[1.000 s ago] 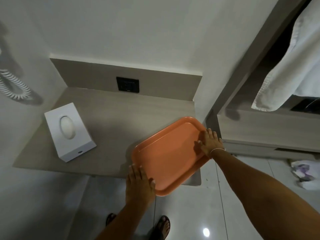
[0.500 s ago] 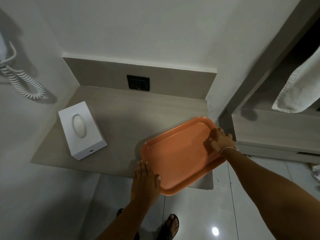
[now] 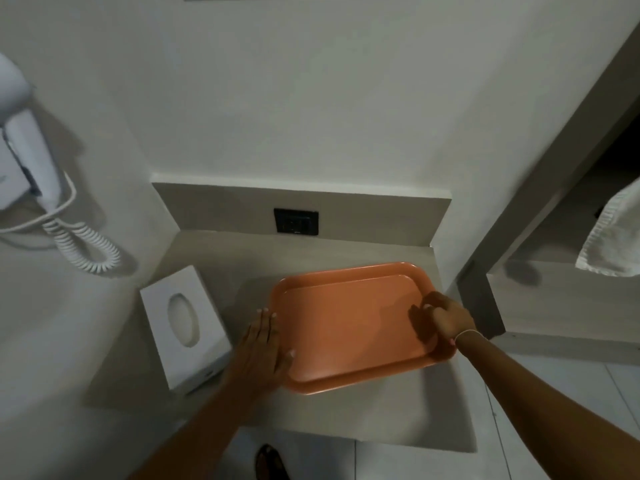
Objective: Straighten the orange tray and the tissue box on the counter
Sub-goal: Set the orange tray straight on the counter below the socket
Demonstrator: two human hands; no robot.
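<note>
The flat orange plastic tray (image 3: 349, 327) is lying at the frame's centre on the pale wood-look surface (image 3: 225, 251). The left hand (image 3: 261, 351) is pressing flat, fingers apart, against its left rim, the right hand (image 3: 446, 315) is clamping its right rim. The white rectangular tissue box (image 3: 183, 325) is sitting just left.

Tray (image 3: 349, 327) between hands: plain orange. Tissue box (image 3: 183, 327) beyond left hand (image 3: 259, 351): white. Table (image 3: 221, 258): pale grey woodgrain. Socket plate (image 3: 296, 221): black.
</note>
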